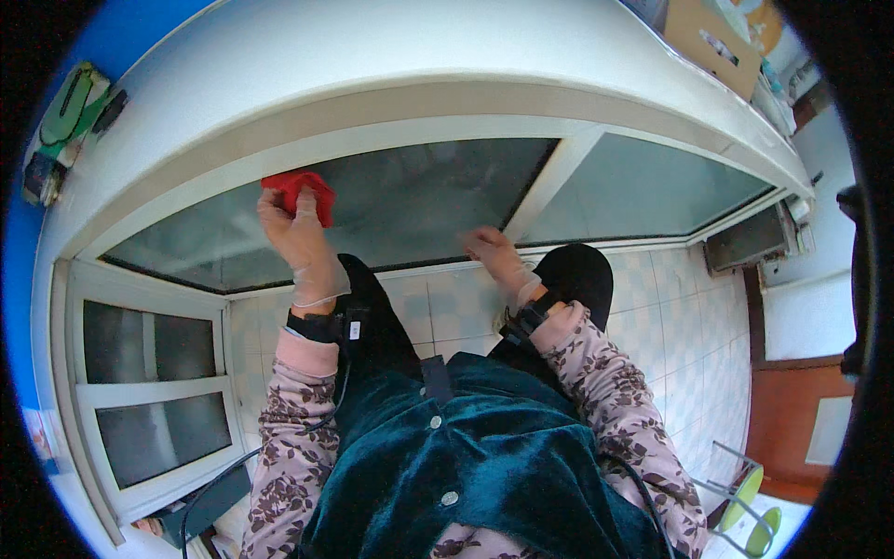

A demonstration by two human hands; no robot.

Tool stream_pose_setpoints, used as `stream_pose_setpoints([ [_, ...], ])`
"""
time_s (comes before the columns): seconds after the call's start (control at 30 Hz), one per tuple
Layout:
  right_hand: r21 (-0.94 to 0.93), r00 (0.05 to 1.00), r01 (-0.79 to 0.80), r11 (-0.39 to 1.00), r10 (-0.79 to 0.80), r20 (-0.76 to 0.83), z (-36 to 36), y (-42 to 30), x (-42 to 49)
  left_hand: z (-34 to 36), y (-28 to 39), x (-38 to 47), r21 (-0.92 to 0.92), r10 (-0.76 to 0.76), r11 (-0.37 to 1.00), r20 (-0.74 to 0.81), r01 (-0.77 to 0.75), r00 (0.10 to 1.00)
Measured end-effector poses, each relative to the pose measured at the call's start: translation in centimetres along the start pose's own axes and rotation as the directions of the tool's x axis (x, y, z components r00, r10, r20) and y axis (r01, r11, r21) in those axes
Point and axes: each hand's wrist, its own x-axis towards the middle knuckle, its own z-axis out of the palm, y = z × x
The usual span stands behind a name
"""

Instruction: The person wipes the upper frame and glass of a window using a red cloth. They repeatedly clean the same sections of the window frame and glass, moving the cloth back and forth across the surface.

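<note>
My left hand [290, 234], in a clear disposable glove, grips a crumpled red cloth [311, 195]. It presses the cloth against the upper left part of a dark glass panel [419, 189] in a white frame. My right hand [497, 255], gloved the same way, hangs above my right knee, near the panel's lower right corner and the white divider [552, 185]. Its fingers are partly curled and a little blurred, and I see nothing in them. Whether those fingertips touch the glass, I cannot tell.
A second glass panel [642, 185] lies right of the divider. Above runs a white counter [419, 42] with a cardboard box [712, 49] at right and a green item [70, 105] at left. Glazed cabinet doors [154, 391] stand at left. A green-seated chair [742, 499] is at lower right, on floor tiles [628, 293].
</note>
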Motion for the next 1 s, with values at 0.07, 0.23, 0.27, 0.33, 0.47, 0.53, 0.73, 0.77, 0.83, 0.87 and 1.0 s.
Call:
stream_pose_setpoints([
  [0.07, -0.019, 1.0, -0.009, 1.0, 0.008, -0.027, 1.6, -0.8, -0.2, 0.7, 0.3, -0.8, -0.038, -0.016, 0.999, 0.029, 0.018, 0.999],
  [0.23, 0.008, 1.0, -0.002, 1.0, 0.002, 0.009, 2.8, -3.8, -3.3, 2.2, 0.2, -3.2, -0.064, -0.038, 0.997, 0.097, 0.044, 0.995],
  [0.27, -0.043, 1.0, -0.007, 0.999, 0.007, 0.007, 3.0, -4.7, -3.8, 2.4, 0.1, -3.7, -0.069, -0.037, 0.997, 0.119, 0.046, 0.992],
  [0.33, 0.054, 0.999, -0.042, 0.998, 0.044, -0.022, 3.5, -5.9, -5.2, 2.9, 0.3, -4.5, 0.028, 0.03, 0.999, 0.162, -0.035, 0.986],
  [0.47, 0.231, 0.998, 0.034, 0.972, -0.023, -0.051, 4.2, -7.2, -6.3, 4.1, 0.6, -6.0, 0.149, 0.189, 0.961, 0.262, -0.233, 0.946],
  [0.53, 0.3, 0.991, 0.102, 0.949, -0.071, -0.114, 4.3, -7.3, -6.6, 4.9, 1.0, -6.8, 0.165, 0.286, 0.92, 0.338, -0.355, 0.897],
  [0.73, 0.378, 0.969, 0.167, 0.911, -0.081, -0.231, 4.1, -7.3, -8.1, 6.9, 3.6, -8.9, 0.165, 0.422, 0.705, 0.683, -0.689, 0.595],
  [0.77, 0.367, 0.968, 0.17, 0.915, -0.085, -0.236, 4.1, -7.3, -8.1, 7.2, 4.0, -9.2, 0.177, 0.401, 0.659, 0.74, -0.731, 0.541],
  [0.83, 0.386, 0.962, 0.166, 0.908, -0.062, -0.266, 3.9, -7.2, -8.4, 7.7, 4.3, -9.7, 0.185, 0.352, 0.557, 0.83, -0.81, 0.432],
  [0.87, 0.392, 0.954, 0.181, 0.902, -0.065, -0.292, 3.9, -7.1, -8.4, 8.0, 4.2, -9.8, 0.198, 0.316, 0.432, 0.88, -0.88, 0.354],
  [1.0, 0.426, 0.944, 0.12, 0.897, 0.029, -0.328, 4.0, -6.4, -8.3, 7.7, 2.4, -10.5, 0.042, 0.237, 0.201, 0.967, -0.979, 0.09],
])
